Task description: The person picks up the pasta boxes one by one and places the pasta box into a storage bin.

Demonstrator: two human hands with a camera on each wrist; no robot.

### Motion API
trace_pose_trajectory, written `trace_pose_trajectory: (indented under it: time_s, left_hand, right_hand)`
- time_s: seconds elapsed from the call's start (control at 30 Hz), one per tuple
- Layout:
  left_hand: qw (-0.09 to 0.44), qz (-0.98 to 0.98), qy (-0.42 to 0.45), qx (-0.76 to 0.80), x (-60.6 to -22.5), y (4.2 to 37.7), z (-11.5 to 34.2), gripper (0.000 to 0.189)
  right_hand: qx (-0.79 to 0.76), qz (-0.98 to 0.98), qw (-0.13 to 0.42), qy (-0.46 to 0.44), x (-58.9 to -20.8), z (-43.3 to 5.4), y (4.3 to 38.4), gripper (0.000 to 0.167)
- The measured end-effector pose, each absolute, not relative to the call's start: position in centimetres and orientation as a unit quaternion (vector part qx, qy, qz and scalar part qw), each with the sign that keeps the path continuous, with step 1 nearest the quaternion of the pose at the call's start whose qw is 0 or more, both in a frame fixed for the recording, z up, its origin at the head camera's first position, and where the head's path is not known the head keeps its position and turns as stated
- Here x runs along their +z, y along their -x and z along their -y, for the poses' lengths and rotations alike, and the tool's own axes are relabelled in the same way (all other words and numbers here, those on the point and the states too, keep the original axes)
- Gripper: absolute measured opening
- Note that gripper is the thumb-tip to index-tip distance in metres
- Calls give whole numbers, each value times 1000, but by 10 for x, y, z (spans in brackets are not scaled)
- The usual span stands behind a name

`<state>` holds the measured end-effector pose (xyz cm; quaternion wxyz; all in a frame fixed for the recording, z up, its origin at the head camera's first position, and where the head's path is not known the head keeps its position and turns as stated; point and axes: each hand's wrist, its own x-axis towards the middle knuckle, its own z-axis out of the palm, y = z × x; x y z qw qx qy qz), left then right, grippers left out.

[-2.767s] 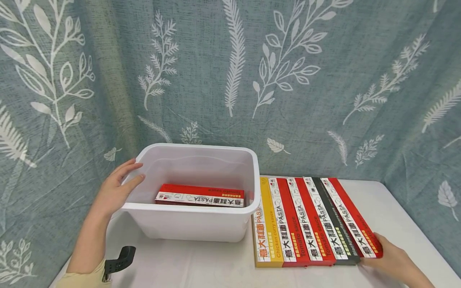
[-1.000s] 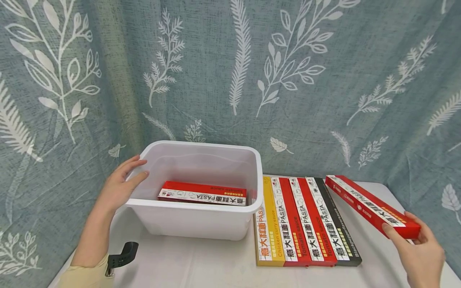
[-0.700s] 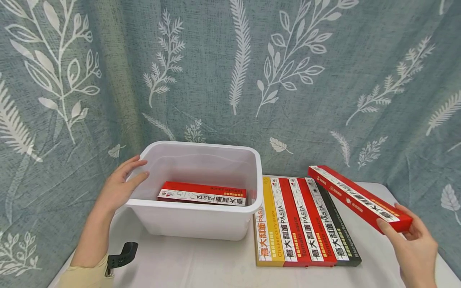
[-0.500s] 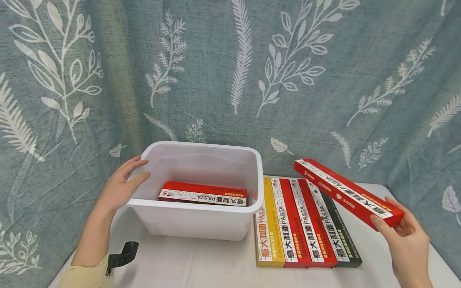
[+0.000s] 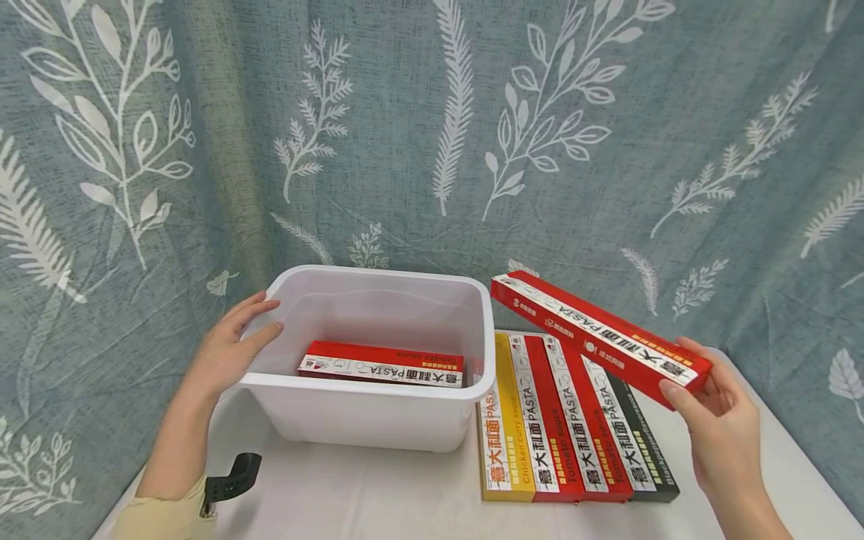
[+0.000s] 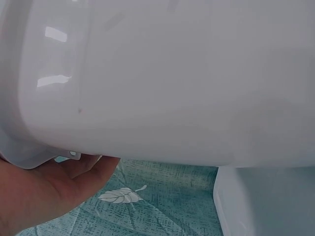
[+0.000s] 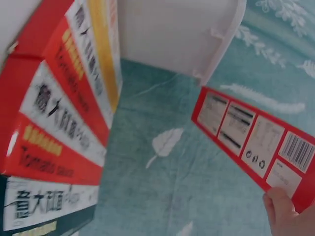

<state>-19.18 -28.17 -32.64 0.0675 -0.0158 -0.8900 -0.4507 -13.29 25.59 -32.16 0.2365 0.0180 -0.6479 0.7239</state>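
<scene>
My right hand (image 5: pixel 725 427) pinches the near end of a red pasta box (image 5: pixel 601 334) between thumb and fingers. The box slants in the air above the row of boxes, its far end close to the bin's right rim. Its printed underside with a barcode shows in the right wrist view. My left hand (image 5: pixel 226 349) holds the left rim of a white plastic bin (image 5: pixel 364 420), thumb over the inner side; in the left wrist view its fingers (image 6: pixel 98 174) reach along the outside under the rim. Another red pasta box (image 5: pixel 381 365) lies lengthwise inside the bin.
Right of the bin, a yellow chicken curry box (image 5: pixel 516 480), two red tomato sauce boxes (image 5: pixel 565 480) and a dark black pepper box (image 5: pixel 658 480) lie side by side on the white table (image 5: pixel 405 495). A patterned teal curtain (image 5: pixel 378 112) hangs behind.
My right hand has lifted the rightmost red pasta box from the row and carried it left and up, towards the bin. My left hand has stayed at the bin's rim.
</scene>
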Motion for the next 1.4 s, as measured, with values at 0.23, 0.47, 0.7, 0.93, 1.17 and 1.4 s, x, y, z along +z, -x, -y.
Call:
trace_pose_trajectory:
  time_s: [0.23, 0.47, 0.7, 0.93, 1.17, 1.4]
  left_hand:
    - [70, 890, 12, -451, -326, 192, 280, 58]
    - [76, 889, 13, -452, -325, 192, 278, 58]
    - [77, 886, 9, -457, -326, 193, 273, 57]
    - [72, 887, 4, -456, -327, 196, 270, 57]
    - [75, 888, -1, -454, -327, 196, 269, 57]
    - [88, 890, -6, -448, -325, 195, 268, 56]
  right_hand:
    - [740, 637, 210, -47, -312, -239, 141, 49]
    - [743, 647, 154, -69, -305, -223, 149, 50]
    - [738, 658, 122, -87, -299, -206, 159, 49]
    - [737, 657, 82, -136, -296, -187, 175, 49]
    - [735, 655, 27, -170, -295, -171, 194, 50]
    - [717, 671, -17, -191, -292, -152, 213, 52]
